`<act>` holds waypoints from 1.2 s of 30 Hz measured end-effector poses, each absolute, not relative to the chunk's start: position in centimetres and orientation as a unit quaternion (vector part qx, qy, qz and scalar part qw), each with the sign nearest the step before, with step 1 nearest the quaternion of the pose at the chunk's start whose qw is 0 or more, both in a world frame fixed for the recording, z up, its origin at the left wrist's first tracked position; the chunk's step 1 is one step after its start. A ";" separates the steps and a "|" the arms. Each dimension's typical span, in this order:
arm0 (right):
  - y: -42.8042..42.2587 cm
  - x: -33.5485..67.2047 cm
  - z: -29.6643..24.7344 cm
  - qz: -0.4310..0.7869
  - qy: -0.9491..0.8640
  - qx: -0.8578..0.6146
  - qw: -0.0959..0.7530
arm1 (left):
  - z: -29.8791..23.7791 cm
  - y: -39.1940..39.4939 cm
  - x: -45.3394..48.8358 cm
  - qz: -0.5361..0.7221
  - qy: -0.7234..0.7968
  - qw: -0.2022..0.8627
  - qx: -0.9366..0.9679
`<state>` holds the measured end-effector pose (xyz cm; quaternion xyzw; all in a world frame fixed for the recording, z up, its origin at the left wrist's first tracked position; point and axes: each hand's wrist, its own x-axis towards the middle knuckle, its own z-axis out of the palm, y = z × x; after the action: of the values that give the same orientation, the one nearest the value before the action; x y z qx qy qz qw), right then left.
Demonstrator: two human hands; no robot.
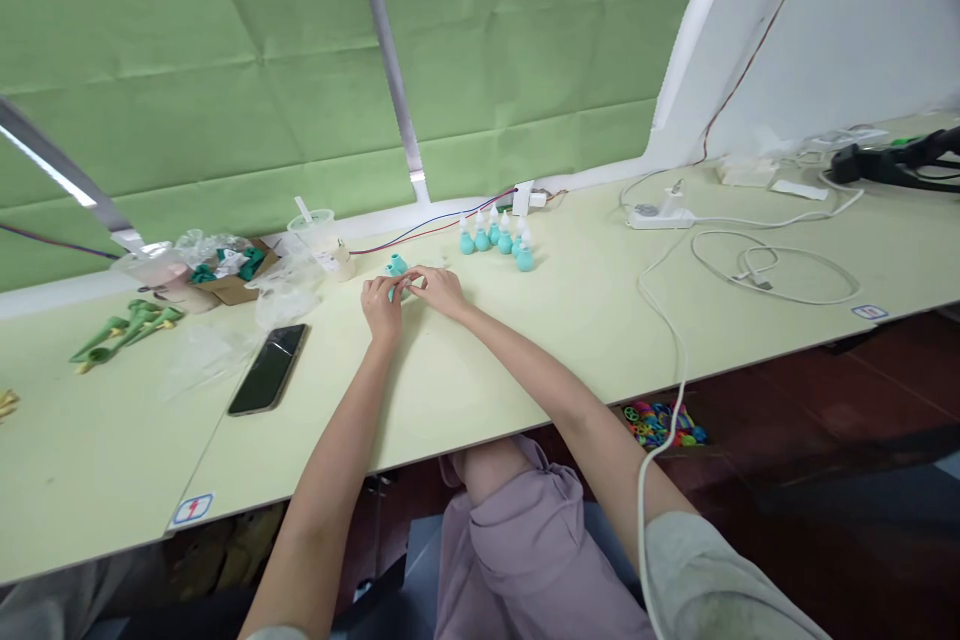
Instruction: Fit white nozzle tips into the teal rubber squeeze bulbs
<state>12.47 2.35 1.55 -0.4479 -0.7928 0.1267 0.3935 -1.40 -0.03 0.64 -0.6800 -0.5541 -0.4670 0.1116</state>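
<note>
Phone (268, 370) lies left of the bottles (505, 243), power strip (660, 218) right

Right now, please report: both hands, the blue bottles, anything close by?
Left hand and right hand meet at a small pale piece, grip unclear. Blue bottles standing, to their right. Close by: blue pieces just beyond left hand.

Holding a small, possibly clear piece (407, 286) between left hand (383, 308) and right hand (440, 291) over a pale worktop (585, 330), with white-tipped turquoise bottles (505, 242) at right and a dark phone (268, 370) at left.
</note>
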 end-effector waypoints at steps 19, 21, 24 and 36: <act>5.1 9.1 -0.4 0.063 -0.730 -0.604 0.313 | 1.4 -0.5 -1.8 -0.508 -0.687 0.096 -0.511; 5.2 8.8 -0.5 0.055 -0.730 -0.612 0.299 | 1.4 -0.5 -1.7 -0.491 -0.697 0.096 -0.514; 5.4 8.6 -0.5 0.046 -0.737 -0.616 0.275 | 1.4 -0.4 -1.7 -0.457 -0.717 0.098 -0.517; 4.8 8.7 -0.2 0.029 -0.728 -0.609 0.313 | -0.2 0.7 -2.3 -0.425 -0.731 0.043 -0.532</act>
<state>8.72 4.79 -0.19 -0.6092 -0.7279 0.0286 0.3135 -2.33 0.68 -0.21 -0.5323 -0.7311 -0.4245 0.0429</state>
